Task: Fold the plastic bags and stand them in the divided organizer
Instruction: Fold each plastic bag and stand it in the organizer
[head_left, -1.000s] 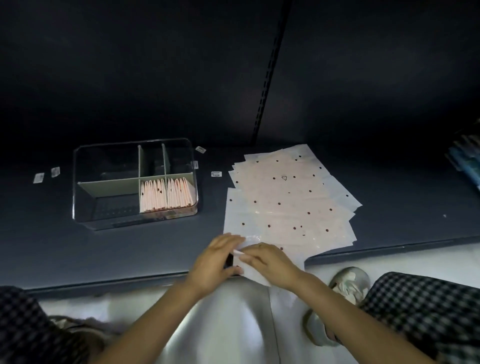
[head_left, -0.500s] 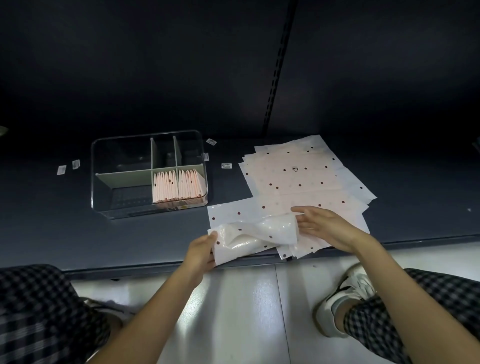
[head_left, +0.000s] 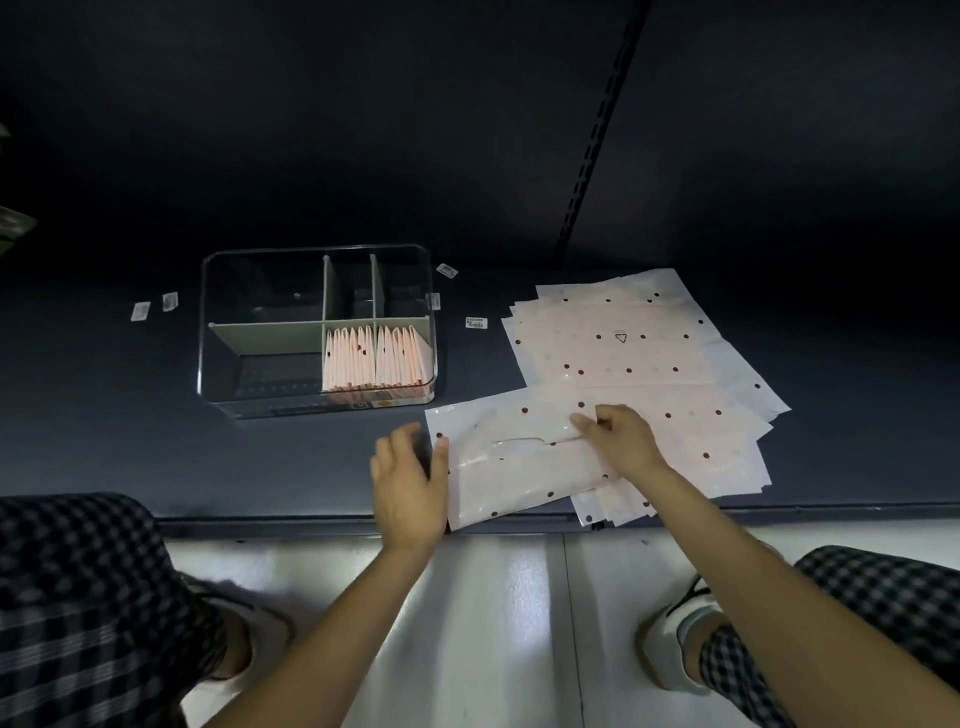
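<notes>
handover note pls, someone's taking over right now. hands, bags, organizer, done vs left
Left hand: fingers straight, resting at the left edge of the pink dotted plastic bag lying on the dark shelf.
Right hand: fingers curled, pressing that bag's half-made fold.
Clear divided organizer: folded pink bags stand in the near right compartment; the other compartments show none.
Left: finish this fold, stand it in, then work through the stack of flat dotted bags at right.
</notes>
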